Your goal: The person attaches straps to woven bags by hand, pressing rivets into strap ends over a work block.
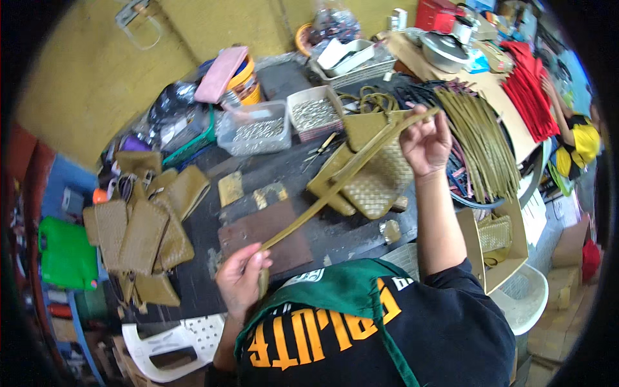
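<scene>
A long olive leather strap (351, 169) is stretched slantwise above the table between my two hands. My left hand (242, 277) pinches its lower end near the table's front edge, and a short tail hangs below my fingers. Farther off to the right, my right hand (425, 142) is raised, its fingers closed on the strap's upper end. Beneath the strap lies an olive woven leather bag (380, 187), partly covered by it. A brown square mat (264, 235) rests on the dark table just beyond my left hand.
Woven olive leather pieces (138, 232) are heaped at the left. Tubs of metal hardware (258, 132) stand at the back, with thin tools (319, 151) nearby. Olive strips (480, 142) lie bundled at the right, above an open cardboard box (506, 258). A person in yellow (580, 145) is at the far right.
</scene>
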